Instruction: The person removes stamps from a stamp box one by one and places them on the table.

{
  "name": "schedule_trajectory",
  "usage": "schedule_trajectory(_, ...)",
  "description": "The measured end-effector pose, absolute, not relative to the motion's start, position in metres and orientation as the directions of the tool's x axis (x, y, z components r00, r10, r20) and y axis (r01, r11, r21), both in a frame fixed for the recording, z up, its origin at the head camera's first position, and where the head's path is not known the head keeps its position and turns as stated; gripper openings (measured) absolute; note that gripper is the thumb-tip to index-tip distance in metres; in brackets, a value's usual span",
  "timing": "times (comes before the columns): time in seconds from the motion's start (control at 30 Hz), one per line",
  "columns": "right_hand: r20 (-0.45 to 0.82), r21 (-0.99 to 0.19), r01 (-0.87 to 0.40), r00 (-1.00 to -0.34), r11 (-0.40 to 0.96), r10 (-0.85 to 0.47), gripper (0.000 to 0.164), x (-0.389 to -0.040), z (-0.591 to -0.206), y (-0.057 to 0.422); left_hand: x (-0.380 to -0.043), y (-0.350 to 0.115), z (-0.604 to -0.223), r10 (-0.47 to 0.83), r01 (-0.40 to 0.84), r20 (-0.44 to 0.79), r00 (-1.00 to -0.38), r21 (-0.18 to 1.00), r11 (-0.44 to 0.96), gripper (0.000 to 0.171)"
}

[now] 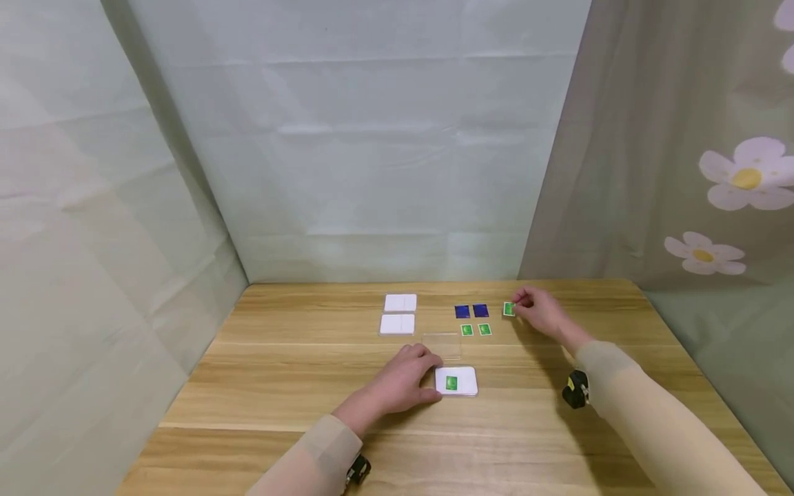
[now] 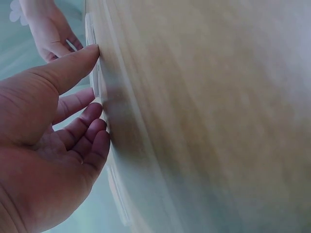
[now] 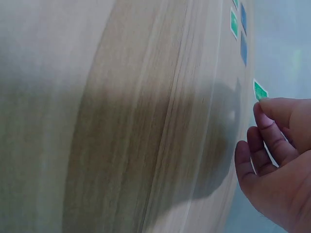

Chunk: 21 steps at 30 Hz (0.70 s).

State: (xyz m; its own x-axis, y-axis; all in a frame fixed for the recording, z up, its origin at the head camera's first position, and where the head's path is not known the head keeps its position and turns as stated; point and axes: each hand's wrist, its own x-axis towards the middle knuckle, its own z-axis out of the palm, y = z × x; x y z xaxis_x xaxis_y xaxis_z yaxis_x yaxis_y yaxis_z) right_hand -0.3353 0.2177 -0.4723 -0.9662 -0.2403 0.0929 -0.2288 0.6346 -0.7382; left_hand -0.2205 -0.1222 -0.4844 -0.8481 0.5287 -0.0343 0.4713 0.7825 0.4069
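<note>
In R hand [image 1: 541,313]: 1 grn sq [image 1: 509,309]; nearby, 2 grn [image 1: 467,331], 2 blue [image 1: 462,312].

- Lt-brown wood-grain table [image 1: 310,386]: 1
- Bare hands: 2 tot. (L hand [image 1: 400,380], R hand [image 1: 544,313])
- Beige sleeves [image 1: 657,413]: 2, 1 per arm
- Blk wrist devices [image 1: 575,391]: 2, 1 per wrist
- Sm. flat green sq. pieces [image 1: 467,330]: 4 tot.; 2 on table, 1 in R hand, 1 on a card
- Sm. flat dk-blue sq. pieces [image 1: 462,312]: 2
- White rect. cards [image 1: 397,324], rounded corners: 3
- Clear rect. plastic-looking sheet [image 1: 442,346]: 1
- Printed flowers [image 1: 747,178], pale petals, yellow ctr: 2 whole; cut-off petals at edge, no. unclear
</note>
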Motion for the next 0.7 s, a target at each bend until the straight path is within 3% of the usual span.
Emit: schedule_trajectory(0.7,0.079,-0.568,-0.225,-0.972,0.791,-0.22,0.008,-0.35,-0.486,0.207,-0.222,-0.121,-0.484,0.533,0.477,-0.041,-0.845,0.393,0.786,0.053)
